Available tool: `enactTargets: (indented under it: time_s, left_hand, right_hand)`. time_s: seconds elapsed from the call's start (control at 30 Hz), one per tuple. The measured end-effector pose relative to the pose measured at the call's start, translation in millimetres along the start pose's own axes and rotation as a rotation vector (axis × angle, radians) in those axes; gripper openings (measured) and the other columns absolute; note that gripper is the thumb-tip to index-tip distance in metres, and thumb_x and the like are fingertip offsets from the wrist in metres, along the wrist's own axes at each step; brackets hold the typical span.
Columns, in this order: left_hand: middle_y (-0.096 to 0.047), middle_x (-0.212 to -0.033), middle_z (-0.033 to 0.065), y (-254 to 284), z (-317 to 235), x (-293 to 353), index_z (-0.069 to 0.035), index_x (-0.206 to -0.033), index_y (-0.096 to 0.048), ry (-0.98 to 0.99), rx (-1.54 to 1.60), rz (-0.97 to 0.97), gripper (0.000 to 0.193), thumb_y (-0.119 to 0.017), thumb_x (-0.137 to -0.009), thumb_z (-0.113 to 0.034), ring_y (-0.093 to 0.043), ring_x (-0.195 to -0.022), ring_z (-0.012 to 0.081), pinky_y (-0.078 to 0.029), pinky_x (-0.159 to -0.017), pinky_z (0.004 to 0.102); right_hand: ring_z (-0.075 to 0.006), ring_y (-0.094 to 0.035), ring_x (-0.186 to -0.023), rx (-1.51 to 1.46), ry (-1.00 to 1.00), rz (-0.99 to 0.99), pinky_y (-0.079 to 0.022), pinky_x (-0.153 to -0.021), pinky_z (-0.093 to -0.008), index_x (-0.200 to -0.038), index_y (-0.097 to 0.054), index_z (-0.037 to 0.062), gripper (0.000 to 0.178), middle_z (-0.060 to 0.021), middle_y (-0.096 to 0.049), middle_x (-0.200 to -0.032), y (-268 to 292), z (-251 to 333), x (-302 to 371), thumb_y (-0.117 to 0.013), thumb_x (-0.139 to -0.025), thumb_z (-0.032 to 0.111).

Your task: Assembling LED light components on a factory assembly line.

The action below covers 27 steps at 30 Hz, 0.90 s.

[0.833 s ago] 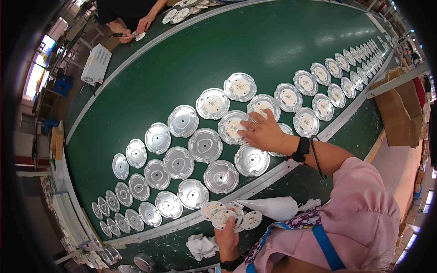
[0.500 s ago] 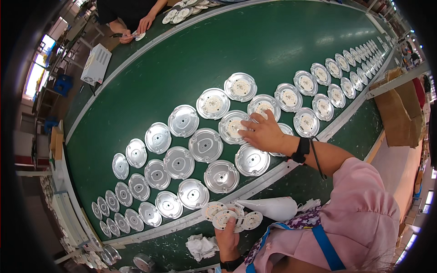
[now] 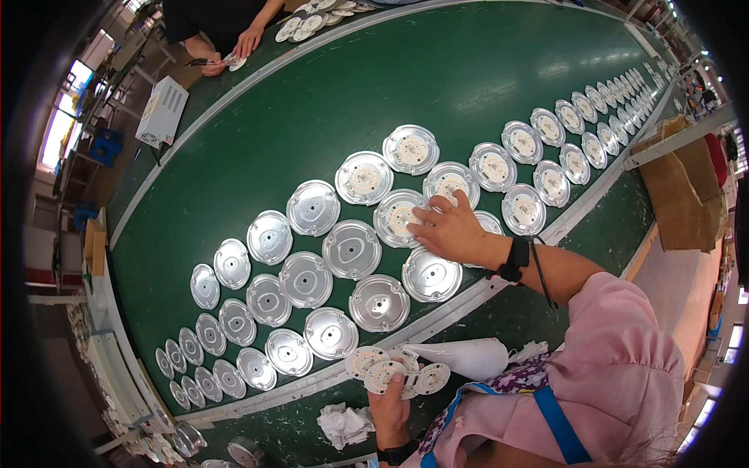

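My left hand [image 3: 388, 408], low in the picture, is closed around several fanned-out white round circuit boards [image 3: 385, 376]. Over the table my right hand [image 3: 450, 228] reaches out with its fingers apart and slightly bent. Its fingertips rest at the right edge of a white round circuit board [image 3: 396, 218] that lies in the middle of a shiny metal disc. Behind the fingers is another disc with a circuit board [image 3: 449, 184]. The hand and wrist partly cover a disc [image 3: 488, 224] beside them. Just in front lies a bare metal disc [image 3: 431, 274].
Rows of metal discs run along the green table [image 3: 257, 148]; those on the left are bare, and most on the right carry boards. A white cone [image 3: 468, 357] and crumpled white cloth [image 3: 345, 425] lie near me. Across the table, a person's hands [image 3: 234, 53] hold a board and pen-like tool.
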<state>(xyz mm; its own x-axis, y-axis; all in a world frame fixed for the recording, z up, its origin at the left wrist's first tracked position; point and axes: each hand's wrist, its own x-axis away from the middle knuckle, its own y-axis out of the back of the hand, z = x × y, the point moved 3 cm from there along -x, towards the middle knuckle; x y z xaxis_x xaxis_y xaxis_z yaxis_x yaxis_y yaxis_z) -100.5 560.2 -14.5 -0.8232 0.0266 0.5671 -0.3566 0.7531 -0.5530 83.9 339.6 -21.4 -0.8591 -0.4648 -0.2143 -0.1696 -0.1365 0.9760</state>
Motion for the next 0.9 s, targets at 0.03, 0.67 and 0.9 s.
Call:
enactTargets:
  time_s: [0.03, 0.67, 0.9]
  left_hand:
    - [-0.057, -0.093, 0.0118, 0, 0, 0, 0.002, -0.104, -0.049, 0.002, 0.001, 0.001, 0.029, -0.059, -0.076, -0.002, -0.059, -0.083, 0.0303, -0.049, -0.076, 0.0446]
    - [-0.056, -0.099, 0.0107, 16, 2, -2, -0.001, -0.11, -0.045, 0.006, 0.009, 0.028, 0.035, -0.057, -0.076, 0.0, -0.057, -0.089, 0.0287, -0.047, -0.08, 0.047]
    - [-0.055, -0.103, 0.0103, -2, 2, -13, 0.001, -0.11, -0.046, -0.055, 0.053, 0.108, 0.035, -0.057, -0.077, -0.003, -0.054, -0.095, 0.0214, -0.042, -0.087, 0.0358]
  right_hand:
    - [-0.0229, -0.046, -0.1, 0.0, 0.0, 0.0, -0.03, -0.08, -0.0491, -0.096, -0.061, 0.0213, 0.027, 0.0004, -0.055, -0.108, 0, 0, 0, -0.063, -0.069, 0.027]
    - [-0.0251, -0.046, -0.102, -0.046, 0.018, -0.025, -0.033, -0.08, -0.0466, -0.099, -0.059, 0.0191, 0.029, -0.0014, -0.056, -0.106, 14, 6, -2, -0.063, -0.071, 0.026]
    - [-0.017, -0.056, -0.073, -1.013, -0.128, 0.508, -0.045, -0.062, -0.0302, -0.095, -0.056, 0.0089, 0.022, -0.0054, -0.058, -0.085, 37, 70, 38, -0.062, -0.078, 0.022]
